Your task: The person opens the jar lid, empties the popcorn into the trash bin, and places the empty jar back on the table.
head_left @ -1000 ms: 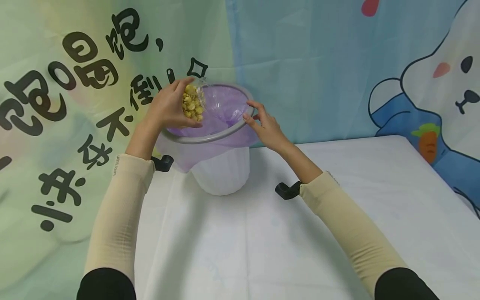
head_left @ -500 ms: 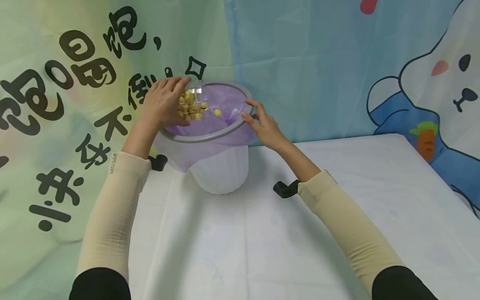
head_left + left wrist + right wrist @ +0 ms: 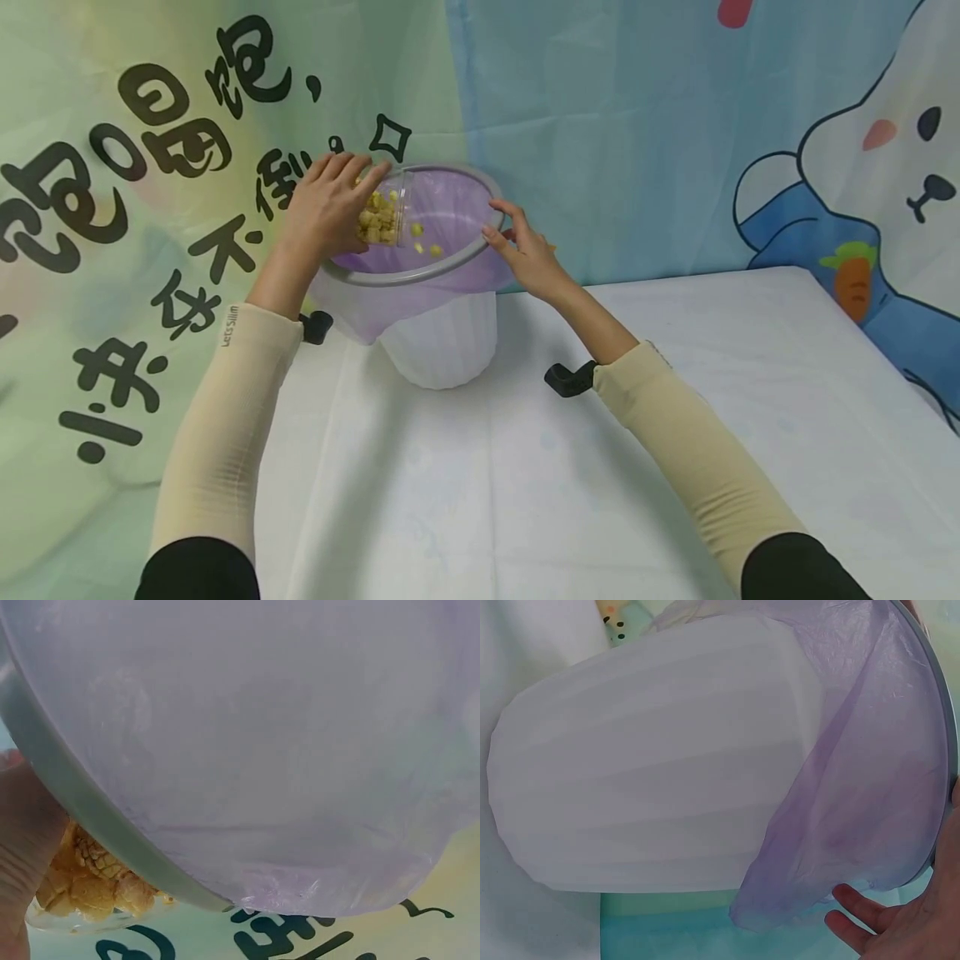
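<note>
A white trash can [image 3: 442, 346] stands upright with a purple bag [image 3: 457, 200] lining it, folded outward under a grey rim ring [image 3: 423, 277]. Over its left side my left hand [image 3: 330, 204] grips a clear jar [image 3: 402, 208] tipped sideways, mouth to the right. Yellow popcorn [image 3: 377, 223] fills part of the jar, and several pieces drop from its mouth into the bag. My right hand [image 3: 531, 254] holds the rim at the right between thumb and forefinger; in the right wrist view its other fingers [image 3: 855, 904] stretch out beside the bag's overhang.
A white cloth covers the table [image 3: 450, 483]. Close behind the can hangs a printed backdrop [image 3: 600, 150] with black lettering at left and a cartoon rabbit at right. A black wrist mount [image 3: 572, 380] juts from each forearm.
My left hand has shifted slightly left and tipped the jar further, and popcorn pieces now fall from it into the bag. The right hand has stayed at the rim.
</note>
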Action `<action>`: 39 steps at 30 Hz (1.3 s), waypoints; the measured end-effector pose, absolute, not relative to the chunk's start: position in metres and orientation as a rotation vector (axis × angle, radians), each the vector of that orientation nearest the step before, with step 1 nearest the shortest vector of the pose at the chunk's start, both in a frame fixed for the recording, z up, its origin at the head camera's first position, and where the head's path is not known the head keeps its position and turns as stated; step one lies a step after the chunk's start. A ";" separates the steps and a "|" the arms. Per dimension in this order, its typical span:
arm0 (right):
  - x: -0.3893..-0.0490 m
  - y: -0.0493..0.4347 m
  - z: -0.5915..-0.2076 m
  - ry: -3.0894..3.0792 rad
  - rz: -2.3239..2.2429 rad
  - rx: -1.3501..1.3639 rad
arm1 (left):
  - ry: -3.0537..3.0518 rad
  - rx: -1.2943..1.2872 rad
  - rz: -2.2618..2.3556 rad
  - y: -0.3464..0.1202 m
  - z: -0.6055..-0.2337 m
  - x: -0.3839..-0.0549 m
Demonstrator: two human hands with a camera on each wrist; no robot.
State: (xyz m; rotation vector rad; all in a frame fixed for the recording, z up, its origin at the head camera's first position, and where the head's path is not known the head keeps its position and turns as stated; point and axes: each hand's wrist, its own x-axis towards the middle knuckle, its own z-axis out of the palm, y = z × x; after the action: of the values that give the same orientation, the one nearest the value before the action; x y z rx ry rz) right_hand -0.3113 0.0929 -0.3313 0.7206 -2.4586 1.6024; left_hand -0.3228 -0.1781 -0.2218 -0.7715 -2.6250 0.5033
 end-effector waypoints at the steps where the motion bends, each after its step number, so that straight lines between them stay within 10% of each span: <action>1: -0.311 0.093 -0.332 -2.458 1.602 0.721 | -2.623 -0.771 0.514 -0.178 -0.222 -0.322; 39: -0.311 0.092 -0.333 -2.488 1.598 0.669 | -2.367 -0.875 0.741 -0.178 -0.217 -0.319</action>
State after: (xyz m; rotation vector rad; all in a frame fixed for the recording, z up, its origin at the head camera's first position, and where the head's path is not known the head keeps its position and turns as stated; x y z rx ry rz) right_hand -0.3106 0.0917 -0.3333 0.6692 -2.4881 1.5980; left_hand -0.3190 -0.1778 -0.2169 -0.8748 -2.3667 0.7406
